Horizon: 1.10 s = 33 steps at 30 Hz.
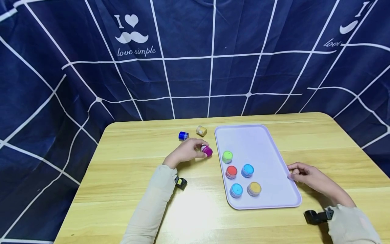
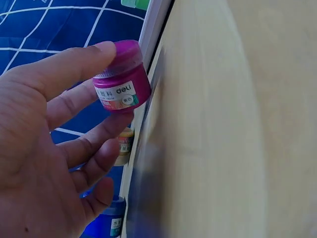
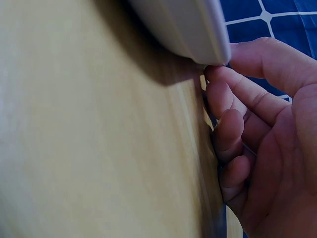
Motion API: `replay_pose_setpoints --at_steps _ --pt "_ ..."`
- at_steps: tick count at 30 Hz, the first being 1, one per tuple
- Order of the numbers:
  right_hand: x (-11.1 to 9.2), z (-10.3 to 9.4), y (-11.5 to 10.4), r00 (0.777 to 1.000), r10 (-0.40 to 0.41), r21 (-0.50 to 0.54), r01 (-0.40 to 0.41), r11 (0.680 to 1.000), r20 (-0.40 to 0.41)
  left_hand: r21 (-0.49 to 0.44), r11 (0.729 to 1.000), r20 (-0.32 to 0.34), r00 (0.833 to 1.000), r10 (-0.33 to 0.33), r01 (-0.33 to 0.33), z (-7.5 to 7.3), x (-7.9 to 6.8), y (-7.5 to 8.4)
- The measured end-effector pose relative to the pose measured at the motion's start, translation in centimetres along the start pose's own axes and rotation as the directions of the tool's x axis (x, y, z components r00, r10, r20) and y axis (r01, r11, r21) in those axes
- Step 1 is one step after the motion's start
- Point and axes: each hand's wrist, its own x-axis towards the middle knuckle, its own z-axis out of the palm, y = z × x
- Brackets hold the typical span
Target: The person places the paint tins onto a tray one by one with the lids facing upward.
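Between thumb and fingers, my left hand (image 1: 189,150) pinches a small magenta paint jar (image 2: 124,79) with a "deli" label, left of the tray. The jar is tilted, its lid under the thumb in the left wrist view. A lilac tray (image 1: 272,149) lies to the right, and my right hand (image 1: 310,176) grips its right rim, thumb at the edge and fingertips low by the table. On the tray stand several paint jars: a green one (image 1: 227,156), a red one (image 1: 231,172), two light blue ones (image 1: 247,170) (image 1: 236,190) and an ochre one (image 1: 254,188).
Behind my left hand, a dark blue paint jar (image 1: 183,136) and a yellow-ochre paint jar (image 1: 201,130) lie on the wooden table (image 1: 131,162). A navy curtain (image 1: 189,78) with white lines hangs along the table's far edge and sides.
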Motion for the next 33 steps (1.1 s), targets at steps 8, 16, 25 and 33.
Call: replay_pose_setpoints --at_steps 8,16,25,33 --pt "-0.4 0.3 -0.1 1.0 0.001 0.0 -0.001 1.0 -0.009 -0.004 0.999 -0.048 0.998 -0.036 0.036 0.0 -0.4 -0.5" --pt "-0.7 0.6 -0.2 1.0 -0.009 0.004 0.009 1.0 -0.014 -0.02 0.998 -0.064 0.996 -0.058 0.057 -0.4 -1.0 -0.7" --pt "-1.1 0.9 -0.1 1.0 -0.02 -0.005 0.02 1.0 -0.019 0.074 0.996 -0.106 0.993 -0.048 0.056 -0.5 -1.4 -0.9" --pt "-1.4 1.4 -0.3 1.0 0.004 -0.004 -0.004 1.0 -0.026 0.09 0.993 -0.112 0.992 -0.062 0.072 -0.5 -1.6 -1.0"
